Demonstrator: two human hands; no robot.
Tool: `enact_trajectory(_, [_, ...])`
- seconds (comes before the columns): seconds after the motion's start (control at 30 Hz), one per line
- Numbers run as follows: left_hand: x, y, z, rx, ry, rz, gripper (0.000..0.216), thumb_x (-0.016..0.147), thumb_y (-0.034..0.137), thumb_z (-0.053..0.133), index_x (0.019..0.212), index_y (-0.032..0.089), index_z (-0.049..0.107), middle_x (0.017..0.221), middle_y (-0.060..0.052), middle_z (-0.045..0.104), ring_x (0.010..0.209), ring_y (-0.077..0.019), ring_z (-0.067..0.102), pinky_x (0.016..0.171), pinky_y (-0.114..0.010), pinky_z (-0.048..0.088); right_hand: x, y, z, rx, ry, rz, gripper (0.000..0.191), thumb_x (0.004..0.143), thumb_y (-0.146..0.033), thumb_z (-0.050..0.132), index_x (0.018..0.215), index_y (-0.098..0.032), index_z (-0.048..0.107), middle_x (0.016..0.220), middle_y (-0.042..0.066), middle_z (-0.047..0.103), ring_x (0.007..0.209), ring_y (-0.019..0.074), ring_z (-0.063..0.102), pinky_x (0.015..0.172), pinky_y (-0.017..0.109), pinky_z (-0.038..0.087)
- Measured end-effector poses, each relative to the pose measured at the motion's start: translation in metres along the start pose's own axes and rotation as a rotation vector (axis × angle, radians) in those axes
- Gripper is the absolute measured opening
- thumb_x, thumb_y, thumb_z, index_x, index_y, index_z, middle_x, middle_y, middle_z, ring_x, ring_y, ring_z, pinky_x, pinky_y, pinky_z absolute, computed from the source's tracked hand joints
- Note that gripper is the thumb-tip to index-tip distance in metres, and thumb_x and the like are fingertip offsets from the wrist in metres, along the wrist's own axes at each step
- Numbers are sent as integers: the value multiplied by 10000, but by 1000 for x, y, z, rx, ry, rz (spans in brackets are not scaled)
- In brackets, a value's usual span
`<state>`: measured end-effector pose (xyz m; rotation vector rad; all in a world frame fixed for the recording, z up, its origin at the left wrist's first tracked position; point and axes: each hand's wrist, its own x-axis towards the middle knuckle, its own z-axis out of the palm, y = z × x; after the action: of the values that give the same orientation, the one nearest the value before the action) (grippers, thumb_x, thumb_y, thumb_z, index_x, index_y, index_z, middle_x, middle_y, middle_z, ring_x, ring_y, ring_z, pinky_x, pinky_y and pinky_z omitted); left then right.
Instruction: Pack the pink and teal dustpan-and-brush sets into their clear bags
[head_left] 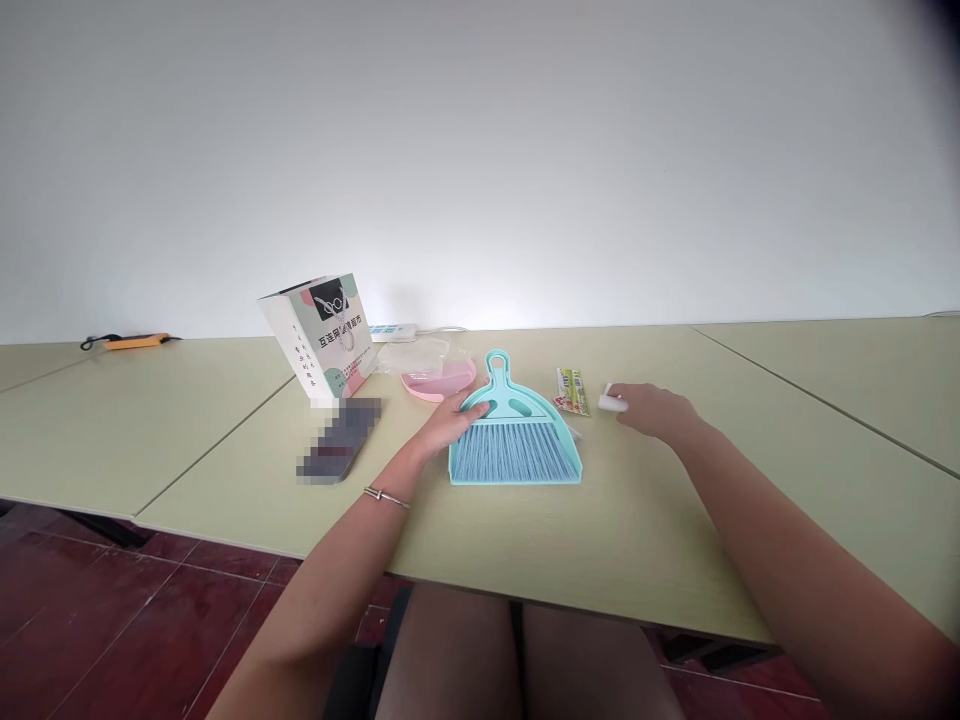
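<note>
Person's thighs (pixel 450 650) under tabletop (pixel 600 545) front edge; L hand on dustpan, R hand w/ small white item.
L hand (pixel 447 425) clamped on L side of turquoise dustpan (pixel 574 456), thumb on top; dustpan sits approx. mid-tabletop, btwn front & back edges, brush (pixel 514 455) nested in it, bristles twd front edge. R hand (pixel 652 411) off to R, fingers closed on small white item (pixel 613 402), can't ID it. Printed card (pixel 573 391) btwn dustpan & R hand. Pink tray (pixel 448 380) just behind L hand, clear plastic (pixel 412 356) next to it, twd back edge. Printed box (pixel 337 340) L of that; dark flat item (pixel 341 448), pixelated, in front of box, nearer front edge. Orange item (pixel 136 341) at back edge, far L.
</note>
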<state>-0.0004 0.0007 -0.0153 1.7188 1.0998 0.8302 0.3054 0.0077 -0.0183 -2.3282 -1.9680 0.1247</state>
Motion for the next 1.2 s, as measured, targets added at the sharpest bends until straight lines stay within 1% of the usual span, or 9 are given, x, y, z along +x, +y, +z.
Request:
enact_trajectory(0.13, [1,-1,1,-15,5,23,576,773,490,577,1297,262,506,1262,-34,582,1167,-260,515,1020,-395,349,-1,-5,-6,123,123,26,224,733,-211,493,923,-229,612,843,71,644,730,221,583,558,293,379])
enact_trajectory(0.27, [1,-1,2,-41,22,13,571,764,487,590,1279,248,526,1211,-41,616,1128,-253,544,1002,-387,364,-10,-17,-16,604,271,-39,122,708,-333,575,730,-214,583,689,22,601,614,169,531,520,270,361])
enact_trajectory(0.33, [2,-1,3,-53,22,-1,575,762,491,591,1276,240,528,1196,-43,623,1110,-251,554,984,-381,380,-16,-26,-20,897,224,-107,184,671,-390,626,702,-211,591,683,16,608,614,164,542,538,273,382])
enact_trajectory(0.47, [2,0,2,-48,28,-21,589,760,486,595,1284,229,518,1217,-54,608,1116,-255,549,962,-379,398,-28,-45,-19,1307,-29,-411,237,648,-415,660,761,-211,622,752,12,637,684,161,573,623,288,427])
enact_trajectory(0.57, [2,0,3,-50,53,-29,572,760,476,598,1266,217,534,1210,-63,611,1104,-259,555,944,-378,412,-37,-59,-16,1219,-83,-543,192,700,-384,594,688,-193,597,707,2,599,617,131,531,580,269,400])
enact_trajectory(0.7, [2,1,4,-82,59,-29,518,764,461,597,1219,215,567,1150,-62,643,1045,-252,584,899,-372,443,-53,-79,-9,850,-71,-648,241,825,-332,393,728,-197,567,616,-14,537,515,121,460,518,261,347])
enact_trajectory(0.87, [3,0,6,-152,61,-10,449,757,428,613,1139,192,605,1028,-53,681,942,-233,614,837,-355,469,-63,-98,9,331,126,-793,141,876,-250,342,857,-214,477,623,-3,528,558,166,469,539,289,336])
enact_trajectory(1.03, [3,2,6,-180,87,-39,431,750,473,611,1042,156,608,996,-68,666,891,-211,609,794,-339,470,-57,-97,20,322,243,-922,88,906,-229,342,889,-223,428,871,67,601,781,204,532,683,339,407])
enact_trajectory(1.2, [4,3,5,-187,117,-25,435,730,494,625,988,144,597,971,-70,653,871,-203,599,760,-321,466,-54,-95,21,357,264,-899,64,909,-254,377,887,-232,433,920,60,598,814,206,522,745,371,414])
